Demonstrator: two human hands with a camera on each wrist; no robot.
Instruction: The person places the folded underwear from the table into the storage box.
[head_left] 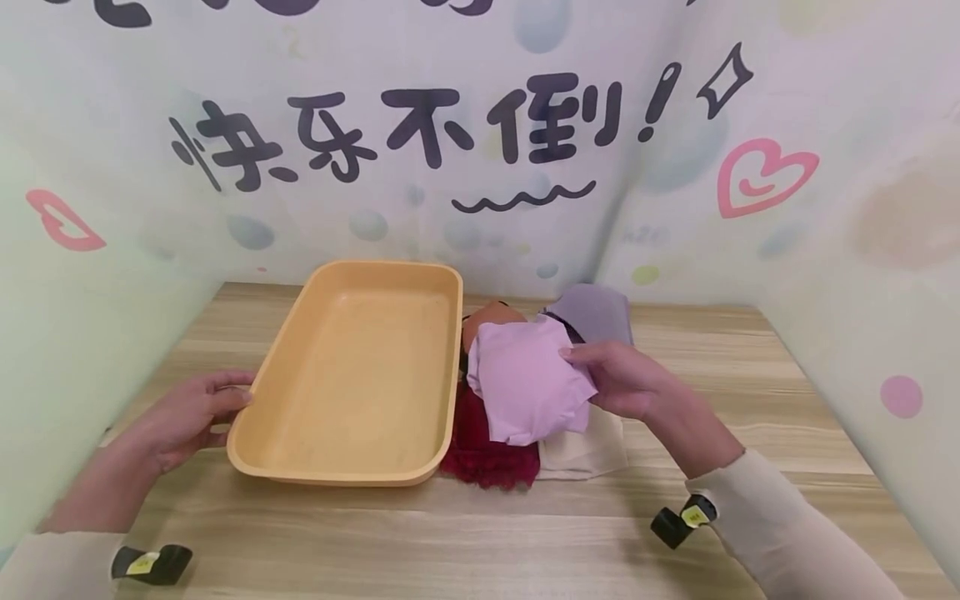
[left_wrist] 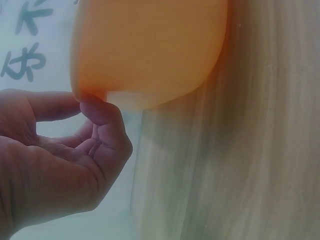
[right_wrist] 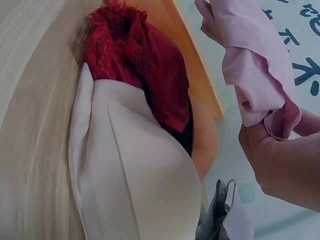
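A yellow-orange plastic tub [head_left: 352, 367] with rounded corners occupies the middle of the table, its inside bare. My left hand [head_left: 197, 410] pinches its left rim between thumb and fingers; in the left wrist view the fingertips meet the tub's edge [left_wrist: 150, 55]. To the right, my right hand [head_left: 626, 379] grips one side of a folded pink cloth piece [head_left: 525, 379], held above a heap of fabric items. Under it show a dark red satin piece with lace trim [right_wrist: 162, 75] and a smooth cream piece [right_wrist: 145, 165]. The pink cloth hides part of the heap.
A ribbed orange piece [head_left: 491, 318] lies by the tub's right wall, partly covered. Behind the heap sits a grey-lilac piece [head_left: 600, 310]. Printed walls [head_left: 480, 233] close in the wood-grain table [head_left: 465, 542] at the back and both sides.
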